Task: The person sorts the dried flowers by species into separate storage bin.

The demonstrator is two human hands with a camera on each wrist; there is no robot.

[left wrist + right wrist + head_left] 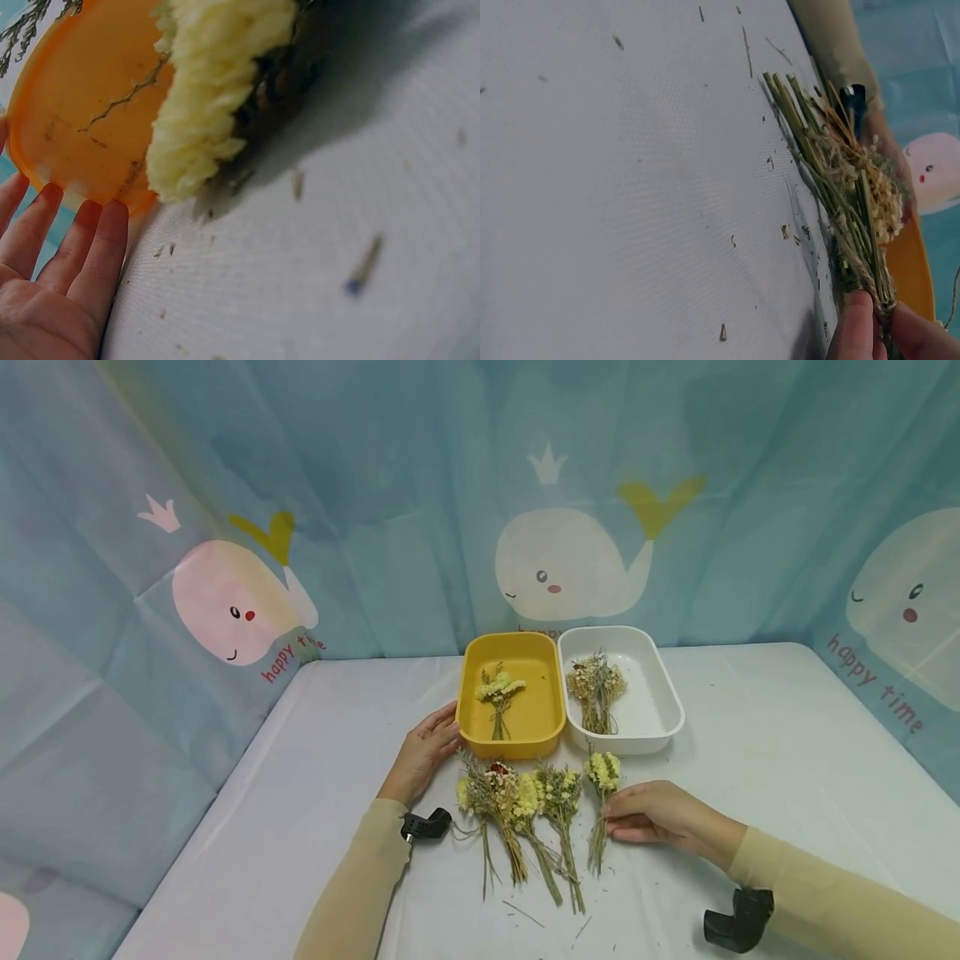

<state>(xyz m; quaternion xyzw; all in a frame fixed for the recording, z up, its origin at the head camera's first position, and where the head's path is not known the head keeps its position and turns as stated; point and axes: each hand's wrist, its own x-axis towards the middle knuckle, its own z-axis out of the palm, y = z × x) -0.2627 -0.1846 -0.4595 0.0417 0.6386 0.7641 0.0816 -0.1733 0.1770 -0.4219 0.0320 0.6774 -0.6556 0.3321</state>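
My right hand (663,814) pinches the twine-tied stems of a small dried-flower bunch (602,772) with yellow heads, just in front of the white tray. In the right wrist view, thumb and fingers close round those stems (874,277). My left hand (423,752) lies with straight fingers against the left side of the yellow tray (462,693); the left wrist view shows its fingertips (112,214) at the tray's wall. Between the hands, several dried bunches (525,793) lie side by side on the table, heads toward the trays. One yellow-headed bunch (498,690) rests inside the yellow tray.
The white tray (660,693) stands touching the yellow one on its right and holds dried bunches (596,685) on its left side. Loose stem bits (523,913) are scattered on the white table (315,793). A blue whale-print curtain (420,527) borders the table's back and sides.
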